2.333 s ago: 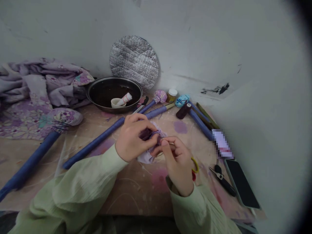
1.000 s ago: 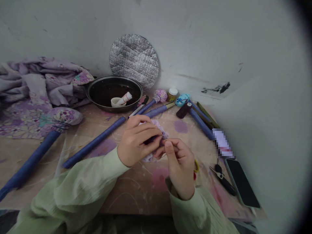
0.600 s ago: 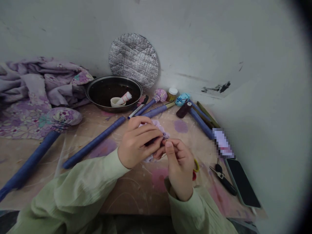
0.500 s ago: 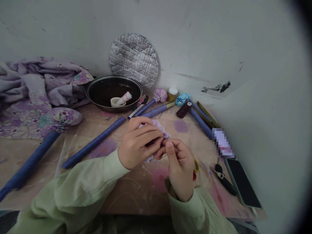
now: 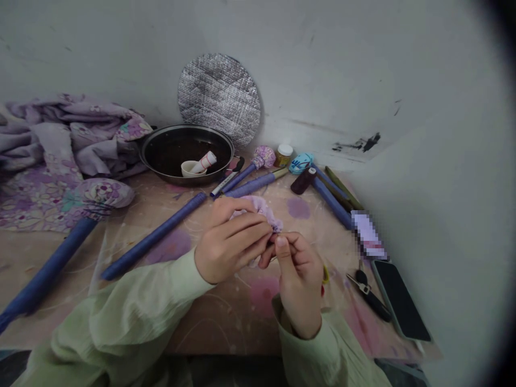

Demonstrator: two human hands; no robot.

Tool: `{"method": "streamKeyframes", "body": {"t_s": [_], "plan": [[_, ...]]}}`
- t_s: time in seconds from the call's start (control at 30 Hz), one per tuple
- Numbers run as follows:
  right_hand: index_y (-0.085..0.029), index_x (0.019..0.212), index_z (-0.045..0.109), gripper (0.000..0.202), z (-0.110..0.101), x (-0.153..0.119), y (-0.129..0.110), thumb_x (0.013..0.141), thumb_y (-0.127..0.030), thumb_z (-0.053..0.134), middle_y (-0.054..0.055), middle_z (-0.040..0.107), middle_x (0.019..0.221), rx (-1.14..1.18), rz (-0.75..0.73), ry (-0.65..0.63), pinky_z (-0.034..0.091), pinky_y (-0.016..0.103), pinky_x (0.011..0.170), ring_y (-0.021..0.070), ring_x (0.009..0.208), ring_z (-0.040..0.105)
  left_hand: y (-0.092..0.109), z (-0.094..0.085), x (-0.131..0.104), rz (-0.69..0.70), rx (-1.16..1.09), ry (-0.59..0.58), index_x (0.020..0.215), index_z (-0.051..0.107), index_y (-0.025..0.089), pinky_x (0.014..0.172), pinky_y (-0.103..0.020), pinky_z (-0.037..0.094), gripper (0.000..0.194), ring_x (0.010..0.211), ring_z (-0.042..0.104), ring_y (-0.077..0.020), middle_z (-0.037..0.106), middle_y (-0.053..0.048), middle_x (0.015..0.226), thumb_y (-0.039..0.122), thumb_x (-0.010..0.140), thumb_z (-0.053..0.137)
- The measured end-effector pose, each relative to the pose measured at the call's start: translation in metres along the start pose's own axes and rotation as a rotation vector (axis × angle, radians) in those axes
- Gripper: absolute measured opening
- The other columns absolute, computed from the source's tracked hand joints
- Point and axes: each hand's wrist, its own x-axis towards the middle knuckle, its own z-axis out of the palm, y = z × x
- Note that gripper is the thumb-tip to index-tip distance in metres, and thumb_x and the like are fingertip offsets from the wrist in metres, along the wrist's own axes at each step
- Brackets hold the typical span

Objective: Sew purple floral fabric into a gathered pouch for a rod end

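Note:
A gathered piece of light purple cloth (image 5: 264, 208) shows above and behind my left hand (image 5: 229, 242), whose fingers are closed around it. My right hand (image 5: 297, 279) is closed in a pinch, thumb against index finger, its fingertips meeting the left ones at the lower right of the cloth. What lies between the right fingertips is too small to make out. Behind my right wrist peeks a yellow and red thing (image 5: 324, 275), mostly hidden. Beyond the hands lies a spool of dark thread (image 5: 303, 181).
A blue-wrapped stick (image 5: 155, 236) and a floral padded-head stick (image 5: 60, 263) lie left. A dark pan (image 5: 147, 161) holds a small white cup (image 5: 189, 171). Farther back are a lidded jar (image 5: 284, 156) and a marker (image 5: 223, 184). Keys (image 5: 373, 301) and a phone (image 5: 401, 301) lie right.
My left hand has shifted slightly down and more of the purple cloth shows above it. Both hands stay together at the same spot. The view has shifted slightly.

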Motion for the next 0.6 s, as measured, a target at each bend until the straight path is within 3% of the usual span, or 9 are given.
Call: {"method": "streamKeyframes", "body": {"t_s": [0.27, 0.43, 0.6], "plan": [[-0.018, 0.069, 0.048, 0.023, 0.0024, -0.0035, 0.0003, 0.089, -0.026, 0.043, -0.005, 0.053, 0.052, -0.068, -0.079, 0.058, 0.043, 0.021, 0.051, 0.0072, 0.048, 0.051, -0.0002, -0.0044, -0.0015, 0.168, 0.119, -0.009, 0.087, 0.065, 0.018, 0.077, -0.033, 0.047, 0.011, 0.086, 0.06, -0.0183, 0.071, 0.001, 0.083, 0.021, 0.076, 0.065], [-0.019, 0.07, 0.048, 0.02, 0.0043, -0.0067, 0.0058, 0.089, -0.023, 0.043, -0.005, 0.052, 0.055, -0.077, -0.147, 0.104, 0.043, 0.021, 0.052, 0.0079, 0.051, 0.051, 0.0035, -0.007, -0.0013, 0.165, 0.154, -0.039, 0.09, 0.063, 0.023, 0.082, -0.035, 0.045, 0.01, 0.088, 0.06, -0.0175, 0.07, 0.003, 0.086, 0.023, 0.081, 0.061], [-0.019, 0.074, 0.051, 0.015, 0.0041, -0.0066, 0.0088, 0.088, -0.018, 0.046, -0.004, 0.055, 0.06, -0.122, -0.259, 0.162, 0.045, 0.02, 0.053, 0.0082, 0.056, 0.054, 0.0056, -0.0097, 0.0034, 0.22, 0.169, 0.015, 0.087, 0.065, 0.023, 0.081, -0.033, 0.044, 0.008, 0.085, 0.06, -0.0151, 0.07, 0.005, 0.085, 0.024, 0.084, 0.057]]}}
